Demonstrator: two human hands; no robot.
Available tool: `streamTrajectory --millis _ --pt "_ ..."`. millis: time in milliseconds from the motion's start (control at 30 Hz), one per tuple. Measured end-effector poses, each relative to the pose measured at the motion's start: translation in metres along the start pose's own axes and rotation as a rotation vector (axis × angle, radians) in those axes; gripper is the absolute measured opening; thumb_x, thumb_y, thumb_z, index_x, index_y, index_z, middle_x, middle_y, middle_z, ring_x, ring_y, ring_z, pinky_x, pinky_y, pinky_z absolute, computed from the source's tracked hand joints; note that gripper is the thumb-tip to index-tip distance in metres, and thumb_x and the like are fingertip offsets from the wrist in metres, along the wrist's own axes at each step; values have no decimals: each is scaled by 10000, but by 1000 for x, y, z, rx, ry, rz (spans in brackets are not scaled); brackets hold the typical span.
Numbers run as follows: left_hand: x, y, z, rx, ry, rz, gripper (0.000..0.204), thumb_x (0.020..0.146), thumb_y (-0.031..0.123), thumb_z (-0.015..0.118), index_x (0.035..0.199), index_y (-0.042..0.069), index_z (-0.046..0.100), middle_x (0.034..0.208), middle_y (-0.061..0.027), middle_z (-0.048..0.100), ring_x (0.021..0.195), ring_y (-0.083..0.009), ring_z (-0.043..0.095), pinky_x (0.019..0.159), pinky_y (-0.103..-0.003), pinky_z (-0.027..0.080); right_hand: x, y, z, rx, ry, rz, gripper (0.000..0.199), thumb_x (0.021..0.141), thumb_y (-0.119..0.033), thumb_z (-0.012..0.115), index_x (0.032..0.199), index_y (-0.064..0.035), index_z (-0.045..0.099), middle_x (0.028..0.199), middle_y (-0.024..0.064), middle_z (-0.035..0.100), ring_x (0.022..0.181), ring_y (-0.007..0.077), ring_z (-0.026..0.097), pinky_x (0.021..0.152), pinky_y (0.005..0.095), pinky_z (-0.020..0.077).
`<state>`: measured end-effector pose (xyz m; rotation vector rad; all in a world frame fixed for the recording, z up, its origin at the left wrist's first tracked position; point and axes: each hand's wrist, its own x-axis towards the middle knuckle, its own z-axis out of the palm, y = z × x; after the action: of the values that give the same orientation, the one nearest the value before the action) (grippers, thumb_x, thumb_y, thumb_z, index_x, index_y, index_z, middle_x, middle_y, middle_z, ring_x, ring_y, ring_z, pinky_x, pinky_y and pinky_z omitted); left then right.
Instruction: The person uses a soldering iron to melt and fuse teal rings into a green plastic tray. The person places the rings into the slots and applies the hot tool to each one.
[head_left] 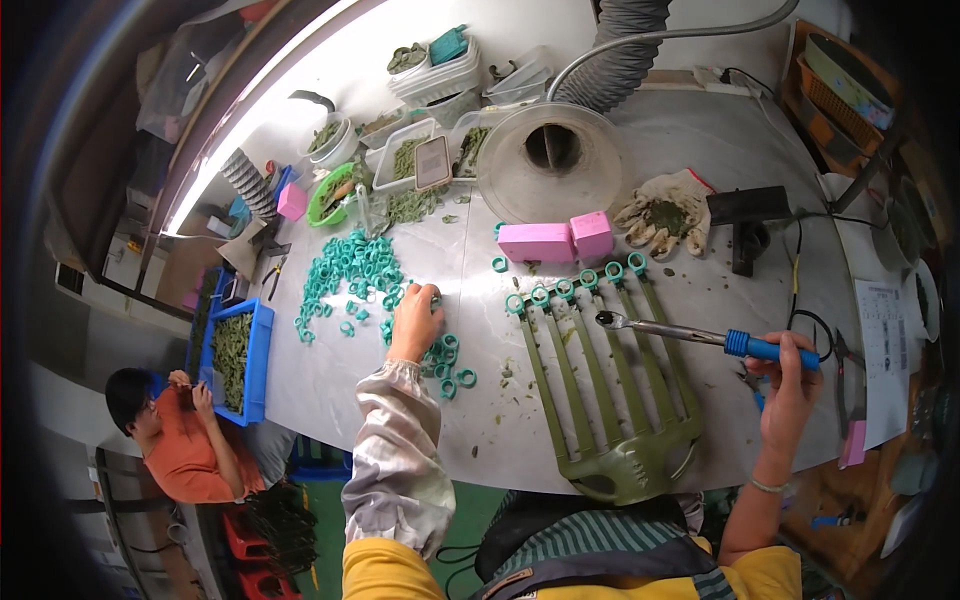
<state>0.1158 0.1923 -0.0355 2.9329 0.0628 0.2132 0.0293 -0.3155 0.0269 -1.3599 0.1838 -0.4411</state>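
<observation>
Nearest me, on the close edge of the desk (pixel 500 435), lies the olive-green pronged piece (pixel 630 455), prongs pointing away, a teal ring at each of its six tips. It looks light, springy and smooth, thin enough to bend; I'd take it by the broad base. Above it hangs the blue-handled tool (pixel 700 336), stiff, its metal end likely hot: best held by the handle, where the right hand (pixel 787 385) has its grip closed. The left hand (pixel 416 318) is down among the loose teal rings (pixel 350 268), tiny, light and probably slippery; whether its grip has one, I can't tell. The grey desk is speckled with scraps. Farther off sit pink blocks (pixel 537 243), a stained glove (pixel 668 212), a funnel-shaped hood (pixel 600 190) and, by the wall, tubs (pixel 440 80) of green pieces. Away to the left, a co-worker (pixel 200 450) in orange sits beside a blue crate (pixel 262 350).
</observation>
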Motion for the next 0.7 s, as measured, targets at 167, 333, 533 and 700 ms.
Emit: streamTrajectory --millis 167,333,533,700 --pt "-19 16 -10 -296 19 -96 244 775 127 772 940 35 617 845 -134 664 729 -289 656 667 -376 518 -11 0 25 3 -54 23 237 963 -213 610 946 19 655 814 95 692 655 166 695 629 292 598" --pt "-47 73 -8 -909 -92 -10 252 872 25 690 1123 28 676 1057 -62 578 849 -117 623 752 -249 556 -17 9 50 9 -190 28 234 965 -208 606 935 19 653 843 100 704 685 176 709 643 300 605" --pt "-55 106 -2 -1015 -71 90 250 868 8 674 1116 39 685 1160 -71 600 1005 -170 622 855 -306 546 -22 28 74 30 -224 56 241 969 -205 608 957 32 649 869 104 703 717 186 715 676 309 607" --pt "-53 111 6 -645 115 249 278 818 35 715 1094 69 699 1126 -85 656 1064 -275 595 910 -371 488 -22 42 87 80 -257 80 231 974 -184 601 991 42 651 874 115 701 735 185 715 692 308 605"
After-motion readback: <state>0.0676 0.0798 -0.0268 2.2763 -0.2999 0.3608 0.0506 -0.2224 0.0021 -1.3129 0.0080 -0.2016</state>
